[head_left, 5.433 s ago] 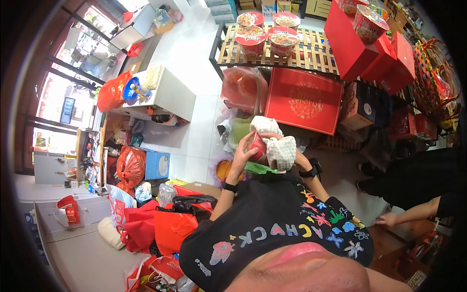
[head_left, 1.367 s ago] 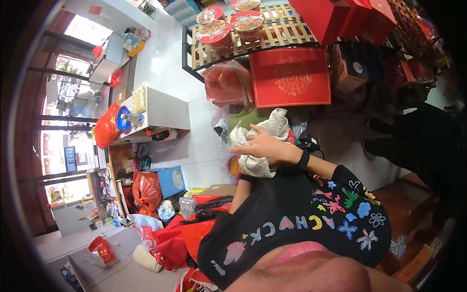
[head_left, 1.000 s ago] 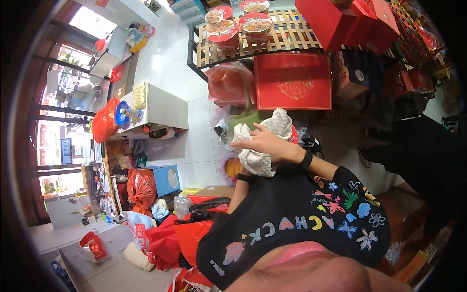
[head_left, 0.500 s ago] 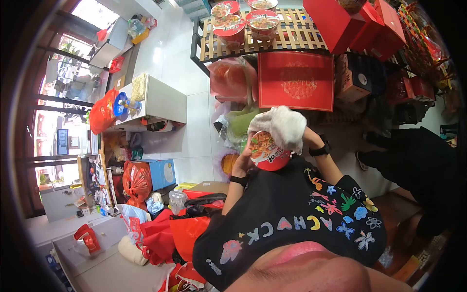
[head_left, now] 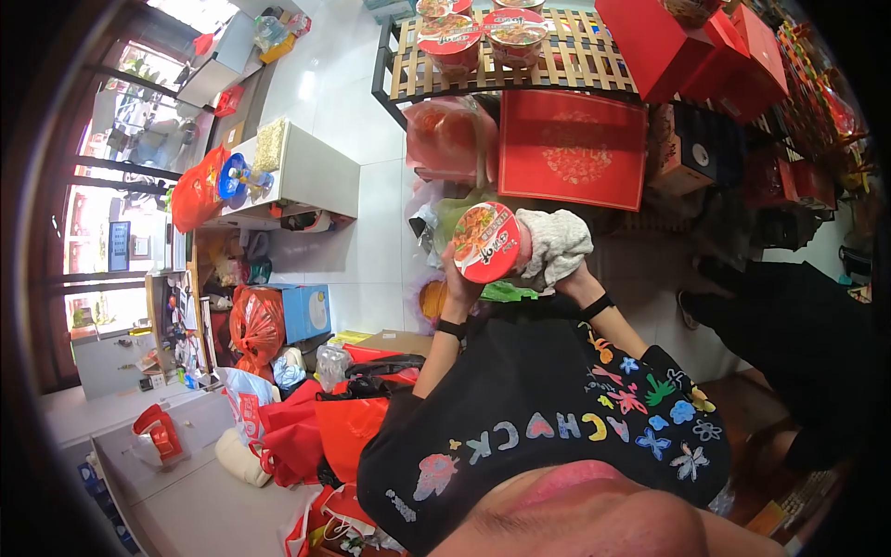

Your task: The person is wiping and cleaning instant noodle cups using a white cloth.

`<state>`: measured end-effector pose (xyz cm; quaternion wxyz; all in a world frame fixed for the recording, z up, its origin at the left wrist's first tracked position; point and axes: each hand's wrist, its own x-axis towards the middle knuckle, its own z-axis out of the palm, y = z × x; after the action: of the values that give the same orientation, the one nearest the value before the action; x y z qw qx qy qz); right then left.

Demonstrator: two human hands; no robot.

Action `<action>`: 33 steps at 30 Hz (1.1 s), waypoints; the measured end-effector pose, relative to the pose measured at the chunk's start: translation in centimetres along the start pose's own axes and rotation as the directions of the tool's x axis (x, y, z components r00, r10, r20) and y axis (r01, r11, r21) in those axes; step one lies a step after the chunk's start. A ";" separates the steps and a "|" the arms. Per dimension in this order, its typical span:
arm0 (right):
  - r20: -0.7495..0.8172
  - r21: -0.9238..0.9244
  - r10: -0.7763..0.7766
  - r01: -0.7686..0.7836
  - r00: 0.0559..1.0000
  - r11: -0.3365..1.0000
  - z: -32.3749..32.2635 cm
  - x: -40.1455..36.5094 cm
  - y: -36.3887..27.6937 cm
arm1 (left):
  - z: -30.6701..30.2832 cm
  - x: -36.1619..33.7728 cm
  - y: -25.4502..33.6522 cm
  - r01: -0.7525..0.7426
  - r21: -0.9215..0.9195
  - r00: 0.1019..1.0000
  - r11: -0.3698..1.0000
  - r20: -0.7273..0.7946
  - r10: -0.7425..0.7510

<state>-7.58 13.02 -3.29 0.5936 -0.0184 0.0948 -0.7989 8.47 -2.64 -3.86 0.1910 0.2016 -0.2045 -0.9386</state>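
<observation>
An instant noodle cup [head_left: 486,243] with a red and white printed lid is tilted in front of my chest, its lid facing up and left. My left hand [head_left: 458,281] is closed around its left lower side. Against the cup's right side, a crumpled white cloth [head_left: 560,243] is pressed by my right hand [head_left: 577,284]. The cloth covers most of that hand's fingers.
A slatted rack [head_left: 580,51] ahead carries several more noodle cups [head_left: 449,42] and red boxes [head_left: 654,46]. Below it sits a large red box [head_left: 571,148]. Another person in dark clothes [head_left: 789,325] is at the right. Red bags [head_left: 297,436] crowd the left.
The noodle cup has turned and shifted up and left. The cloth has gone from over the cup's top right to its right side, and my right hand has come down with it.
</observation>
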 end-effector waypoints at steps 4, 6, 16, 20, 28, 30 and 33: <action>-0.012 0.009 0.056 -0.056 0.998 0.998 2.2 0.0 0.3 | 0.3 0.4 0.2 0.002 -0.021 0.998 1.000 -0.058 -0.003; -0.099 0.009 0.015 -0.014 0.995 1.000 1.3 0.0 0.9 | 0.6 0.4 0.1 -0.014 -0.028 0.999 1.000 -0.045 0.013; -0.264 -0.107 -0.137 0.112 0.955 0.988 -1.5 -1.1 1.3 | 1.0 -0.2 -2.3 -0.117 0.175 0.993 0.978 -0.007 0.120; -0.246 -0.051 -0.158 0.150 0.956 0.987 -3.1 -1.5 0.7 | 1.0 -0.6 -2.4 -0.012 0.189 1.000 0.982 -0.005 0.013; -0.297 -0.073 -0.224 0.212 0.928 0.975 -3.6 -1.9 -0.2 | 1.6 -0.6 -3.2 0.099 0.079 0.994 0.992 -0.060 -0.094; -0.302 -0.075 -0.237 0.225 0.923 0.972 -3.6 -1.9 -0.5 | 1.3 -0.3 -3.3 0.106 0.079 0.994 0.991 -0.038 -0.104; -0.309 -0.076 -0.254 0.242 0.917 0.967 -3.7 -1.9 -0.8 | 0.9 -0.2 -2.4 0.112 0.114 0.994 0.987 -0.028 -0.109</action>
<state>-8.27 15.53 -6.59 0.4643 0.0871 0.2000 -0.8584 7.52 -0.30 -4.13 0.1290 0.2335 -0.2448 -0.9322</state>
